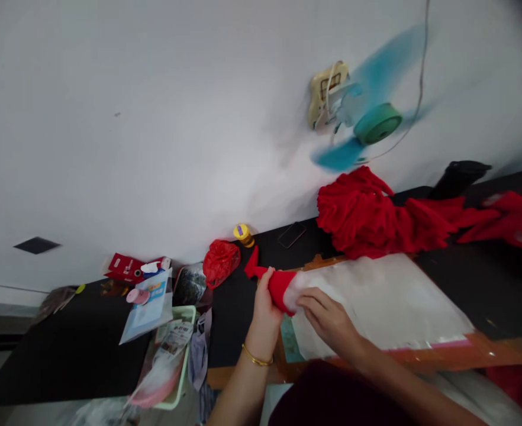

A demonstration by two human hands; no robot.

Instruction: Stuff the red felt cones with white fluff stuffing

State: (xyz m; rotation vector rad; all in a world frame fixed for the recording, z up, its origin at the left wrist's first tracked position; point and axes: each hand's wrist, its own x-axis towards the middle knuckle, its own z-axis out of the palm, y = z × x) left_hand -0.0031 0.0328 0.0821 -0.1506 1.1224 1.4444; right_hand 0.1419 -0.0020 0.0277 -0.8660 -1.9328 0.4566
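Head view: both hands worked a red cloth [279, 283] at lower centre.
Left hand [263, 305] gripped it firmly; right hand [325, 316] pinched its white edge, best kept taut.

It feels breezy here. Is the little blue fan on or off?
On. The fan blades show only as a blue smear around the green hub, while the wall socket behind looks sharper.

**White wall, dark worktop**

A plain white wall [154, 118] fills the far side, evenly lit. On it hang a cream socket box [325, 89] and a spinning blue fan [367, 121], with a thin cable [421, 71] running up. A black table [65, 349] stretches below, with a wooden edge [487, 355] near right.
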